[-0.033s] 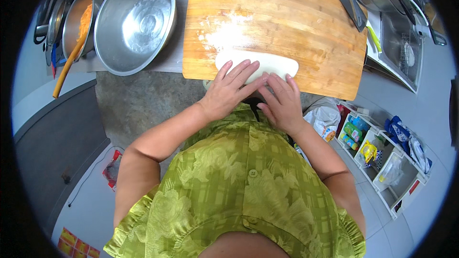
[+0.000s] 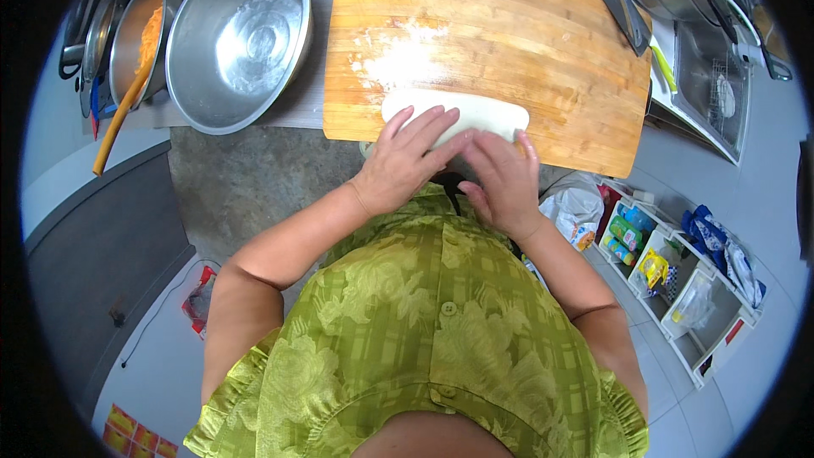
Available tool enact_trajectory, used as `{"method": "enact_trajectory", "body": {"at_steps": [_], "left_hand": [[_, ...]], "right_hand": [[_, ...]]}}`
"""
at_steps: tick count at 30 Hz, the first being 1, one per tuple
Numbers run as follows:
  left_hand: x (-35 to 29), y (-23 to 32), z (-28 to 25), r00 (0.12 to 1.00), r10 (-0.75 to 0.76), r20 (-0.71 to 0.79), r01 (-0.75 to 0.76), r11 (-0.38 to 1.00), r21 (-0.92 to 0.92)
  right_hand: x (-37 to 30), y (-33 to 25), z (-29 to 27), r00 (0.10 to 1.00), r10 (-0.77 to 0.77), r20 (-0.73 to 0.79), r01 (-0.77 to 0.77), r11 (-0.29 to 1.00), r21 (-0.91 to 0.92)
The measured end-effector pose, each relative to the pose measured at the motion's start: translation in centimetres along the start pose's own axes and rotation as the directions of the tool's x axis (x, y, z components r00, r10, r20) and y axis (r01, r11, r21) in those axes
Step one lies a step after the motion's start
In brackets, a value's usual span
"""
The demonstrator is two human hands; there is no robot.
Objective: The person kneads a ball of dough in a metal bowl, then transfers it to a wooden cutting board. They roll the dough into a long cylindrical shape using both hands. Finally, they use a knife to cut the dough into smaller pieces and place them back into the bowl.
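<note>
A smooth white roll of dough (image 2: 487, 108) lies crosswise near the front edge of the wooden board (image 2: 509, 25). My left hand (image 2: 403, 157) rests on it with fingers spread over the top. Close beside it, my right hand (image 2: 502, 182) is at the right part of the dough's near side, its fingers stretched and slightly bent. The fingertips of my right hand nearly meet the left thumb; whether they touch is hard to tell. My hands hide part of the dough's near side. White flour (image 2: 403, 55) is scattered on the board just beyond the dough.
Left of the board stands a large steel bowl (image 2: 186, 42). Beyond it, a pot (image 2: 127, 21) holds orange mash (image 2: 153, 34) and a wooden handle (image 2: 123, 123) sticking out. Dark-handled utensils (image 2: 623, 13) overlap the board's far right corner. A sink (image 2: 736, 123) and white shelf rack (image 2: 670, 335) are at right.
My right hand has shifted slightly, its fingers drawn closer together and turned a little on the dough's near side. The left hand and the dough look unchanged.
</note>
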State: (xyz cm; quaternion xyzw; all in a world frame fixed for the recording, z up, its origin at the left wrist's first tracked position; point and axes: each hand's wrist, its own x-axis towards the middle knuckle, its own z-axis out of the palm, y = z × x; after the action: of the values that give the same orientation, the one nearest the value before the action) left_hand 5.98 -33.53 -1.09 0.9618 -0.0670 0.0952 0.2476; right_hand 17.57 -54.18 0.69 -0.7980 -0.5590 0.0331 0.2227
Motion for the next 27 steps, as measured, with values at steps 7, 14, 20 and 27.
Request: {"method": "enact_trajectory", "body": {"at_steps": [7,14,20,27], "left_hand": [[6.0,-3.5,-0.1,0.997,-0.081,-0.001,0.080,0.988,0.136],[13.8,-9.7,-0.7,0.996,-0.089,0.030,0.069,0.907,0.416],[15.6,-10.9,-1.0,0.981,-0.105,0.163,0.034,0.920,0.390],[3.3,-4.6,1.5,0.966,0.153,-0.207,-0.110,0.972,0.206]], "right_hand": [[7.0,3.5,3.5,0.992,0.061,-0.109,-0.074,0.990,-0.117],[13.7,9.8,2.5,0.995,0.054,-0.087,-0.078,0.954,-0.291],[15.8,12.3,2.7,0.999,0.007,-0.053,-0.022,0.960,-0.280],[2.5,3.4,4.5,0.994,-0.105,-0.024,0.094,0.954,-0.284]]}}
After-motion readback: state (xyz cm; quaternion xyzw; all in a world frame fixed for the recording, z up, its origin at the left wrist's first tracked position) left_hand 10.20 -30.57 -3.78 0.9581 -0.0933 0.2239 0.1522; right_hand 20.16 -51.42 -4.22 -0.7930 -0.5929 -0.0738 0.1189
